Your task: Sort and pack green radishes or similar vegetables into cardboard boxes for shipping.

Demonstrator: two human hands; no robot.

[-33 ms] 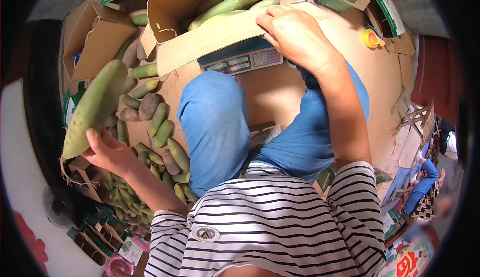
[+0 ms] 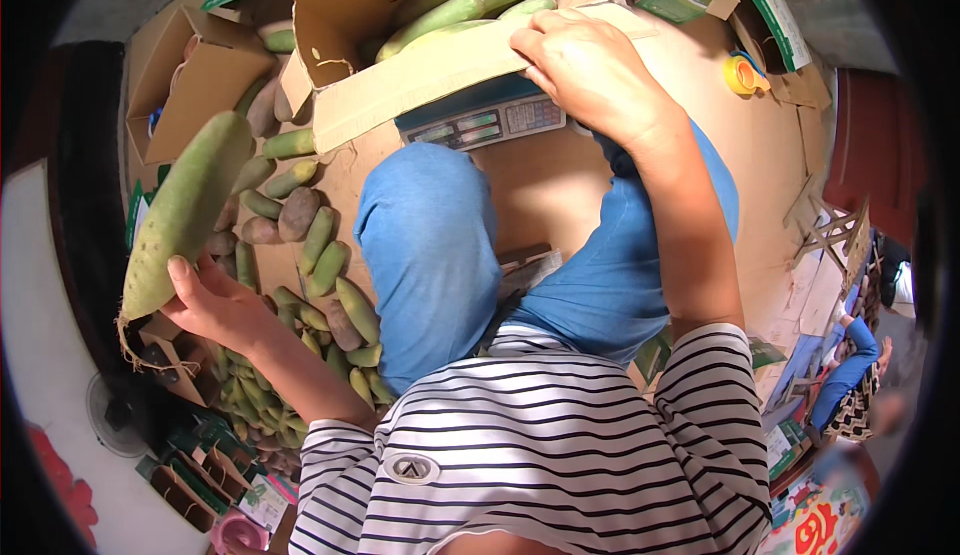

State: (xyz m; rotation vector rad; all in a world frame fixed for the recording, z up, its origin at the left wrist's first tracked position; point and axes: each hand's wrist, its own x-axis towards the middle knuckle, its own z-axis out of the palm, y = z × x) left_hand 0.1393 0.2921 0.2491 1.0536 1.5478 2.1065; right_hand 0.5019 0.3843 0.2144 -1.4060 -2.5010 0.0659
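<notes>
Our left hand's grip (image 2: 215, 305) closed around the stem end of a long pale-green fruit (image 2: 185, 215), lifted clear at our left side. Our right hand's grip (image 2: 590, 70) lay flat and loosely curled over the front flap of the brown cardboard box (image 2: 420, 80), holding nothing else. Neither hand had shifted from the frame before, so the fruit hung unplaced. The box, part-filled, stood on a grey weighing scale (image 2: 485, 125); loose green fruits (image 2: 320, 245) crowded the floor left of our knees, leaving little open room.
</notes>
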